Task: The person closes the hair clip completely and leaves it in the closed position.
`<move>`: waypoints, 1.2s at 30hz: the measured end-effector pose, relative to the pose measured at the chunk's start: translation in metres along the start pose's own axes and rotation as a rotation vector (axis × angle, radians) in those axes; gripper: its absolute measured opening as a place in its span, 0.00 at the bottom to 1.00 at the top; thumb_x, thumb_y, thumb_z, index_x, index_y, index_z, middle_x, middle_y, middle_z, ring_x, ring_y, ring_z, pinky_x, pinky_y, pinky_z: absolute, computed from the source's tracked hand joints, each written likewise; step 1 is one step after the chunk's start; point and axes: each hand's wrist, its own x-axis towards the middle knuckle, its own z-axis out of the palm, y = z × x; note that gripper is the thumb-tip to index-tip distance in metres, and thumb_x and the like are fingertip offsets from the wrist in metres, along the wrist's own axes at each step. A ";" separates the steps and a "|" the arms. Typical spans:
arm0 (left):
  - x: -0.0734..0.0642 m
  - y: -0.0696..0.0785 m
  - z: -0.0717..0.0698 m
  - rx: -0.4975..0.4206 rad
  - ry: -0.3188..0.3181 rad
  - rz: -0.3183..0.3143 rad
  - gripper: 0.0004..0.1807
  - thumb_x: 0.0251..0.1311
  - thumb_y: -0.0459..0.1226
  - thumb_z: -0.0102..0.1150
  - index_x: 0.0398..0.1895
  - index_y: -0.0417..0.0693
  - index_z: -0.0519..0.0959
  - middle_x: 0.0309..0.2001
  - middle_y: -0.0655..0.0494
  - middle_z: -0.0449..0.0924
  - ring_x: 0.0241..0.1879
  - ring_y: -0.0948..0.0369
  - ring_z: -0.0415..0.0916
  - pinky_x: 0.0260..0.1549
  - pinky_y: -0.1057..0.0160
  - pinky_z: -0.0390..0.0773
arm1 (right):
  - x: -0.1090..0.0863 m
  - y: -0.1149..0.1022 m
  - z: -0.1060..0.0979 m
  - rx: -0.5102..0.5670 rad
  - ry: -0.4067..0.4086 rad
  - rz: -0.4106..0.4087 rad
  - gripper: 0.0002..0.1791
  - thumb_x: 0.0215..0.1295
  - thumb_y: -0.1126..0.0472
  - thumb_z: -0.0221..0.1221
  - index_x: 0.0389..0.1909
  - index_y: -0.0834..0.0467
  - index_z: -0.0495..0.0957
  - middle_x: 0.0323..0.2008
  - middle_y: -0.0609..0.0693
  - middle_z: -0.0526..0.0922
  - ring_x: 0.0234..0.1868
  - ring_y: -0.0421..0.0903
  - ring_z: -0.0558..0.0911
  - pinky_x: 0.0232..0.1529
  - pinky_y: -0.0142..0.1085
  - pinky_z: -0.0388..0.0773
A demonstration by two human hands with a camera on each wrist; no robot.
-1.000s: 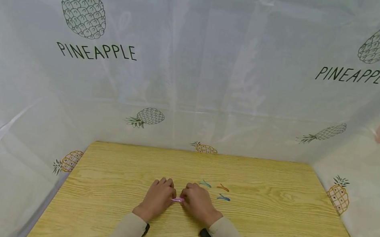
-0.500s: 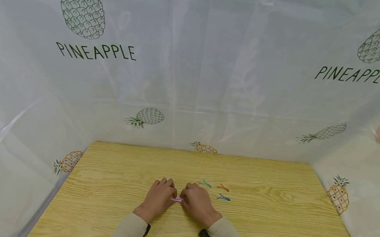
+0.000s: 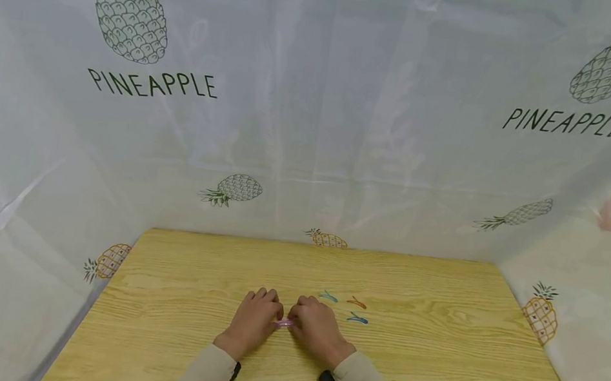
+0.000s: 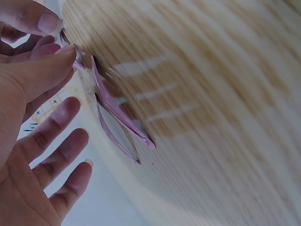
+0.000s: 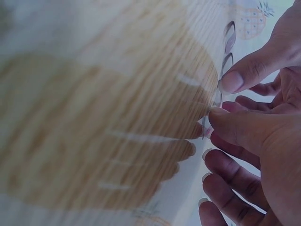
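A small pink hair clip lies between my two hands, low over the table. At its left end the left hand pinches it with thumb and index finger, the other fingers loosely spread in the left wrist view. My right hand pinches its other end; in the right wrist view the thumb covers much of it. Two slender pink hair-clip shapes, one brighter and one thinner, show near the tabletop in the left wrist view. Whether these are separate clips I cannot tell; the head view does not show them.
Beyond the right hand lie a teal clip, an orange clip and a blue clip, each splayed. The glossy wooden table mirrors the hands. White pineapple-printed sheeting encloses its back and sides.
Both hands stay almost still, each keeping its pinch on the pink clip. The head view has shifted slightly. The three clips on the table have not moved.
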 end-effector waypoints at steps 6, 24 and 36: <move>0.001 0.000 0.003 0.003 -0.009 -0.011 0.08 0.59 0.41 0.79 0.34 0.53 0.87 0.41 0.60 0.77 0.41 0.59 0.72 0.42 0.57 0.74 | -0.001 0.002 0.001 -0.001 0.009 0.004 0.03 0.63 0.60 0.74 0.34 0.53 0.90 0.32 0.43 0.80 0.34 0.41 0.79 0.36 0.35 0.80; 0.026 0.013 0.007 -0.139 0.008 -0.061 0.12 0.64 0.43 0.76 0.47 0.51 0.87 0.43 0.58 0.80 0.44 0.57 0.75 0.44 0.54 0.75 | -0.012 0.024 -0.020 0.053 0.109 0.154 0.07 0.61 0.64 0.76 0.39 0.56 0.89 0.36 0.46 0.82 0.38 0.46 0.83 0.41 0.43 0.85; 0.045 0.027 0.015 -0.131 0.010 -0.111 0.13 0.65 0.44 0.75 0.49 0.52 0.87 0.44 0.59 0.80 0.45 0.57 0.75 0.47 0.53 0.76 | -0.016 0.041 -0.029 -0.006 0.192 0.252 0.10 0.55 0.66 0.79 0.37 0.59 0.89 0.34 0.49 0.82 0.36 0.49 0.83 0.38 0.43 0.85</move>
